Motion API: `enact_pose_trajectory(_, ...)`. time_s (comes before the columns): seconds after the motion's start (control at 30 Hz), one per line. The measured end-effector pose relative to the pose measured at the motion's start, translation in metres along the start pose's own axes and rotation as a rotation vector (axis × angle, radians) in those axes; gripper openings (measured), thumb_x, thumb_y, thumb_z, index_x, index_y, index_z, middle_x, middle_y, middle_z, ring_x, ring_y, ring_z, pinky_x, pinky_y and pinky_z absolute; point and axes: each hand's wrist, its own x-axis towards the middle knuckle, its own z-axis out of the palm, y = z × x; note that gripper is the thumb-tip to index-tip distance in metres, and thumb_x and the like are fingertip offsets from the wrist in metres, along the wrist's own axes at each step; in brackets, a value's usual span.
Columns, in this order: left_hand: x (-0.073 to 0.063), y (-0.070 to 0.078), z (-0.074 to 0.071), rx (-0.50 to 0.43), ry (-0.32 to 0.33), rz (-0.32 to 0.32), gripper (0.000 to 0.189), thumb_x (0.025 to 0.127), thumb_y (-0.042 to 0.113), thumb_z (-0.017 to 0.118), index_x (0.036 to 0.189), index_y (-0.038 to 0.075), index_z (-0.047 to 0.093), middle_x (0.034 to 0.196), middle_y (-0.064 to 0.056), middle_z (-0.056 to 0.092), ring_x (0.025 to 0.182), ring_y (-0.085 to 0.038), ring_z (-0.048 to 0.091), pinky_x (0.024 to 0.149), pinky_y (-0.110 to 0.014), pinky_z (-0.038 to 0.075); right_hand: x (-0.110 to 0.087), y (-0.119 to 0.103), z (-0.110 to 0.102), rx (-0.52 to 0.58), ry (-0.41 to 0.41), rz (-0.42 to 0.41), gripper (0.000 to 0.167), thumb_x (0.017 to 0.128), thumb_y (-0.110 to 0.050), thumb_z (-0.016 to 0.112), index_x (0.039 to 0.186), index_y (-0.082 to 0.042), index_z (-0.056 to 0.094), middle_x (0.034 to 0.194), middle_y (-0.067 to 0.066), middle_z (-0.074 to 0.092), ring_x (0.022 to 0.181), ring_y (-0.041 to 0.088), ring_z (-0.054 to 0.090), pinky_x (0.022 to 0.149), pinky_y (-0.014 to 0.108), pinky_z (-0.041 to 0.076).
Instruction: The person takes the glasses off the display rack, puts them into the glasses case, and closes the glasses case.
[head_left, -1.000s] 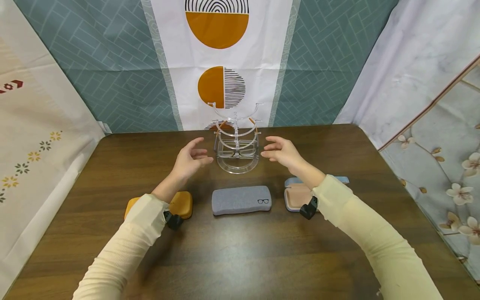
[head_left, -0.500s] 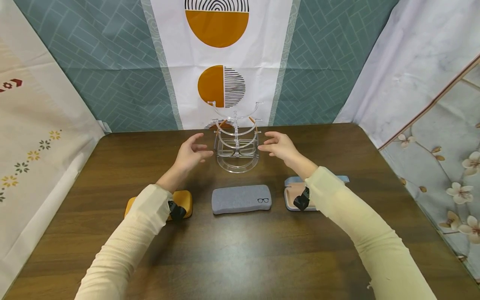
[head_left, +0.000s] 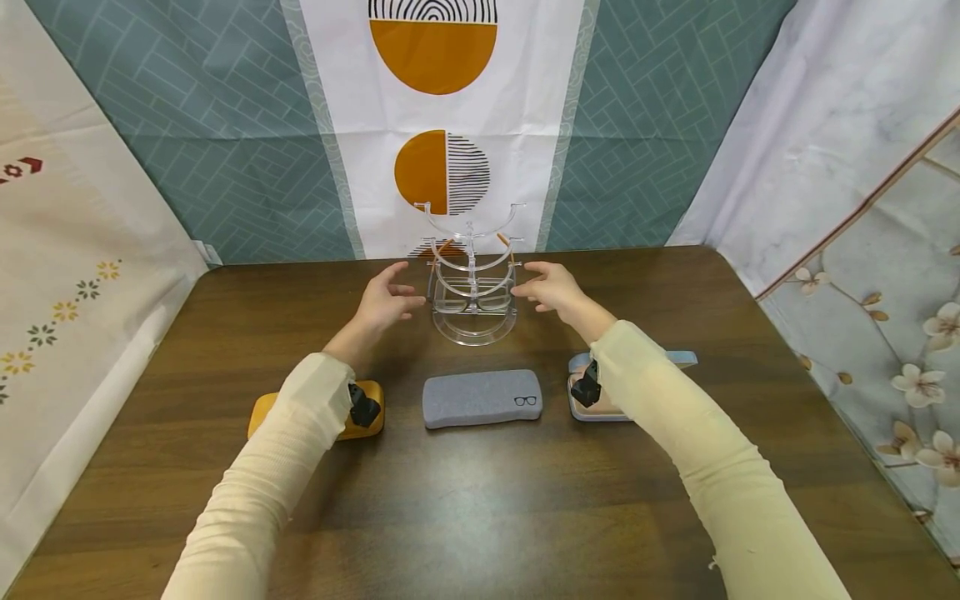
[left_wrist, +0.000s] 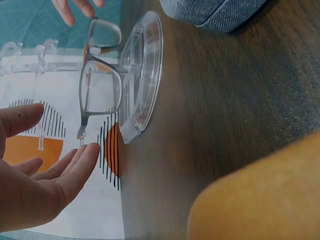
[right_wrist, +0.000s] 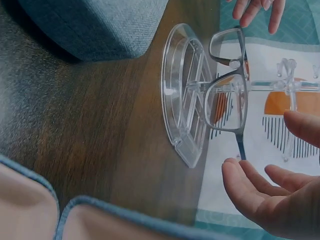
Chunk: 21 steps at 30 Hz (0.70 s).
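Observation:
A pair of eyeglasses (left_wrist: pixel 85 116) with a grey frame and orange-brown temples sits on the lowest tier of a clear display stand (head_left: pixel 474 338). To the left of the stand is my left hand (head_left: pixel 382 302), fingers spread and loosely bent, thumb apart. My right hand (head_left: pixel 557 290) mirrors it on the other side. In the right wrist view, the right hand's fingertips (right_wrist: pixel 232 167) lie very close to the hinge end of the eyeglasses (right_wrist: pixel 241 131); whether they touch cannot be told. Neither hand holds anything.
A closed grey glasses case (head_left: pixel 482 400) lies in front of the stand. Under the left forearm is a yellow case (head_left: pixel 371 398), partly hidden. An opened blue case (head_left: pixel 678 359) with pale lining lies under the right forearm. A patterned cloth (head_left: pixel 442 108) hangs behind the table.
Both hands have moved forward and closer in toward the stand, one from each side. The eyeglasses, stand and cases have stayed in place.

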Motion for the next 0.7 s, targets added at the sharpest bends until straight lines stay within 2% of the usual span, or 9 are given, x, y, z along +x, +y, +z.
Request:
enact_pose_trajectory(0.23,0.008,-0.002,0.006,-0.019,-0.026,-0.045,0.072,0.085,-0.004,0.058,0.145,0.011,0.021,0.129,-0.029,0.042,0.109,-0.037,0.051,0.082,-0.045,0.048,0.007,-0.001,0.004,0.014,0.003,0.039,0.066,0.086,-0.011,0.062,0.142,-0.008,0.029,0.132,0.018,0.045,0.117,0.035,0.046,0.090,0.042,0.044)
enact_pose_trajectory(0.7,0.022,-0.008,0.015,-0.048,-0.008,-0.085,0.073,0.084,-0.005,0.058,0.145,0.010,0.021,0.123,-0.028,0.047,0.106,-0.038,0.053,0.084,-0.049,0.046,0.015,0.000,0.013,0.014,0.010,0.062,0.065,0.086,-0.009,0.061,0.142,-0.009,0.029,0.134,0.016,0.043,0.114,0.034,0.048,0.090,0.042,0.044)
